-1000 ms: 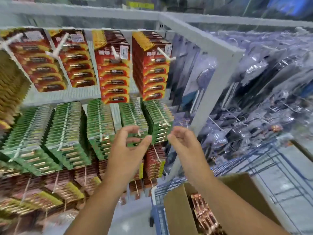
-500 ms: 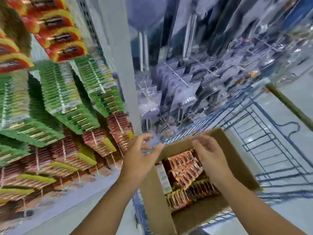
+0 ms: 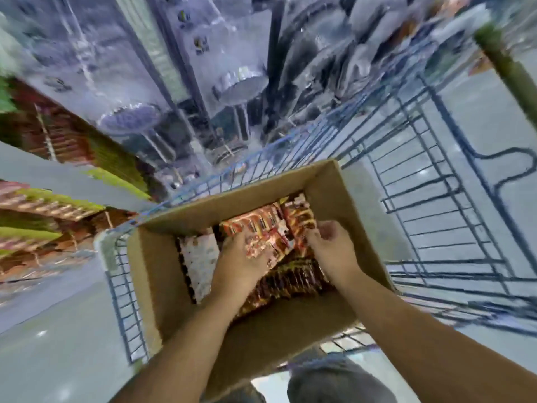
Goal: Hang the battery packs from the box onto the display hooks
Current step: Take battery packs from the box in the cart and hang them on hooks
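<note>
Far left of frame: blurred display hooks [image 3: 43, 135] carrying red and green hanging packs, tilted by the camera angle. Lower left: bare grey floor [image 3: 52, 330]. Left of centre: blue wire cart [image 3: 125, 286] holding an open cardboard box [image 3: 151, 274], flaps up. Inside the box, at centre: battery packs [image 3: 261, 225] in red and orange, stacked in rows, with a white-backed pack [image 3: 200, 263] lying along the left inner wall. Centre: left hand [image 3: 238, 266], forearm entering from the lower edge, reaching down into the box, fingers curled onto the top packs; grip seemingly closing on a pack, though motion blur leaves the exact hold uncertain. Right of centre: right hand [image 3: 331, 248], forearm entering from the lower right corner, knuckles up, fingers bent down among the packs near the right inner wall; grip state cannot be told. Upper centre and right: blurred clear-packaged goods [image 3: 232, 82] hanging above the cart's empty wire basket.
</note>
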Motion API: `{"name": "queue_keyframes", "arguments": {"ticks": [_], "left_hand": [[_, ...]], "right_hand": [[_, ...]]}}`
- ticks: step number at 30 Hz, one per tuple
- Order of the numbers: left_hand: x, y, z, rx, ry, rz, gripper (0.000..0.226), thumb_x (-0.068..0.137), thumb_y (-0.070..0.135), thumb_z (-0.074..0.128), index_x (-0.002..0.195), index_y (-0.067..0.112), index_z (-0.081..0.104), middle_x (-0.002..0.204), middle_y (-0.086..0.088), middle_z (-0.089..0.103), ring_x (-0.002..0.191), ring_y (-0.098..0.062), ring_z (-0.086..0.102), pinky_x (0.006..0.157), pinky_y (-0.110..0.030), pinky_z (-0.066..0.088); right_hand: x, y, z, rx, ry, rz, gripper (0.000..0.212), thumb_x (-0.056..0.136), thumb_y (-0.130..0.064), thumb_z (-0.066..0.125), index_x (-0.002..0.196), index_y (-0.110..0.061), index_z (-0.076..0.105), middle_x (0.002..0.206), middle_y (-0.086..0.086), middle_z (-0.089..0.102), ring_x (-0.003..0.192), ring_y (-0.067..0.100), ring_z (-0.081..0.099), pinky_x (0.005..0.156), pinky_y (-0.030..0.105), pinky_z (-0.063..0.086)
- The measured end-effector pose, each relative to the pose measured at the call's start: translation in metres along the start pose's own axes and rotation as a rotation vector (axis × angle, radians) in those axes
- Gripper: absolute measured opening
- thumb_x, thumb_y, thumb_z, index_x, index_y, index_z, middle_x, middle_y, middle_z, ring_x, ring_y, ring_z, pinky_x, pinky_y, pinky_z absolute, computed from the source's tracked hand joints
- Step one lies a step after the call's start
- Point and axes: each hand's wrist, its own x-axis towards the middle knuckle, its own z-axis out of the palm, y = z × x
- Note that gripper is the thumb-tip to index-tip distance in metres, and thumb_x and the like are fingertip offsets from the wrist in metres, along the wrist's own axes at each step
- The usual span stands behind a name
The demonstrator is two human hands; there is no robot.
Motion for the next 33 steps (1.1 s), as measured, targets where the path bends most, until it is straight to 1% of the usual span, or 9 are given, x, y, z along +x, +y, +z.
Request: {"name": "queue_keyframes", "arguments": {"ticks": [3,8,12,17,20,22,25,29,33], "left_hand": [[0.025,-0.012,0.047,0.102,-0.016,-0.068,0.060,0.092,0.059,0.068,0.142,0.030,0.054,0.145,0.001,0.054,0.131,-0.023,0.054,0.103,-0.040,0.049],[0.060,-0.026,0.098,0.296,0.026,-0.026,0.064,0.089,0.057,0.072,0.141,0.027,0.052,0.147,0.000,0.051,0.131,-0.024,0.052,0.099,-0.039,0.054],[0.084,-0.040,0.123,0.530,0.041,0.004,0.080,0.086,0.057,0.074,0.150,0.021,0.044,0.154,-0.008,0.045,0.141,-0.030,0.043,0.111,-0.046,0.045],[0.094,-0.049,0.131,0.713,0.048,0.095,0.074,0.092,0.049,0.070,0.151,0.015,0.040,0.153,-0.010,0.046,0.141,-0.031,0.041,0.113,-0.044,0.035],[0.093,-0.056,0.123,0.624,0.068,0.103,0.072,0.091,0.050,0.072,0.148,0.015,0.045,0.147,-0.008,0.055,0.136,-0.029,0.050,0.110,-0.044,0.038],[0.090,-0.060,0.114,0.520,0.099,0.063,0.073,0.091,0.047,0.074,0.149,0.015,0.043,0.145,-0.009,0.056,0.129,-0.030,0.056,0.098,-0.041,0.047],[0.084,-0.063,0.097,0.384,0.127,-0.039,0.077,0.094,0.047,0.071,0.154,0.018,0.033,0.148,-0.006,0.053,0.124,-0.030,0.061,0.081,-0.036,0.050],[0.079,-0.059,0.074,0.152,0.184,-0.195,0.068,0.091,0.048,0.075,0.144,0.024,0.039,0.139,-0.001,0.060,0.125,-0.029,0.062,0.091,-0.042,0.053],[0.071,-0.053,0.056,-0.205,0.168,-0.249,0.043,0.090,0.038,0.080,0.120,0.032,0.049,0.113,0.013,0.064,0.113,-0.019,0.066,0.089,-0.035,0.052]], "right_hand": [[0.031,0.020,0.016,-0.185,-0.029,0.027,0.045,0.099,-0.038,0.065,0.132,-0.008,0.063,0.124,0.012,0.069,0.120,0.031,0.063,0.099,0.034,0.048],[0.069,0.050,0.056,-0.363,-0.008,0.018,0.045,0.099,-0.042,0.061,0.132,-0.012,0.057,0.129,0.012,0.063,0.124,0.030,0.059,0.105,0.046,0.051],[0.079,0.060,0.078,-0.496,0.021,0.023,0.066,0.100,-0.041,0.061,0.152,-0.006,0.037,0.155,0.018,0.042,0.145,0.033,0.040,0.121,0.047,0.037],[0.088,0.068,0.091,-0.678,0.079,-0.011,0.083,0.104,-0.047,0.054,0.162,-0.002,0.015,0.162,0.021,0.031,0.149,0.034,0.035,0.120,0.041,0.034],[0.094,0.067,0.096,-0.721,0.072,-0.001,0.088,0.101,-0.051,0.059,0.161,0.000,0.019,0.160,0.023,0.032,0.148,0.035,0.034,0.120,0.043,0.033],[0.097,0.066,0.100,-0.748,0.079,0.009,0.087,0.099,-0.054,0.062,0.157,0.001,0.027,0.156,0.022,0.034,0.145,0.036,0.037,0.118,0.045,0.035],[0.097,0.064,0.105,-0.757,0.103,0.020,0.084,0.098,-0.054,0.063,0.152,0.002,0.032,0.151,0.021,0.036,0.139,0.036,0.040,0.113,0.047,0.038],[0.093,0.060,0.111,-0.743,0.136,0.040,0.080,0.099,-0.048,0.064,0.151,0.002,0.030,0.151,0.021,0.037,0.140,0.037,0.039,0.112,0.047,0.038],[0.094,0.059,0.111,-0.640,0.207,0.022,0.077,0.094,-0.040,0.074,0.147,-0.003,0.032,0.148,0.021,0.041,0.137,0.038,0.042,0.109,0.047,0.040]]}}
